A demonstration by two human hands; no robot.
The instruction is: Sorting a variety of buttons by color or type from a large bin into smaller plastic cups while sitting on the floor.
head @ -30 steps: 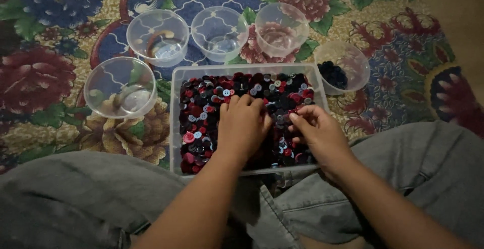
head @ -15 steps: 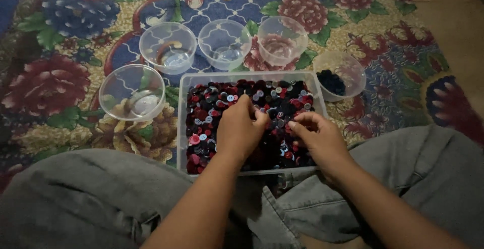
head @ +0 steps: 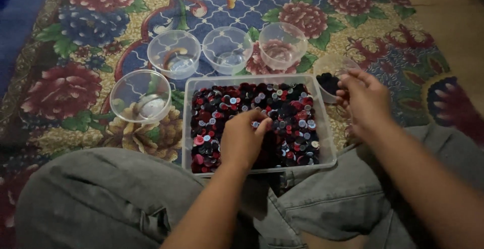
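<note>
A clear rectangular tray [head: 187, 128] stands on the carpet in front of my crossed legs. It is full of red, black, white and blue buttons [head: 287, 113]. My left hand [head: 242, 140] lies palm down in the tray with its fingers curled into the buttons; whether it grips any is hidden. My right hand [head: 365, 102] is outside the tray's right edge, fingertips bunched over a small clear bowl [head: 326, 80] that holds dark buttons. I cannot see anything between those fingertips.
Three clear bowls [head: 174, 52] [head: 227, 47] [head: 282, 42] stand in a row behind the tray, and a fourth bowl [head: 140, 95] stands left of it with something pale inside. A floral carpet [head: 75, 87] lies under everything. My grey-trousered knees [head: 101, 198] frame the near side.
My right hand has left the tray and moved right to the bowl of dark buttons. My left hand stays in the tray, slightly lower. The camera has come closer.
</note>
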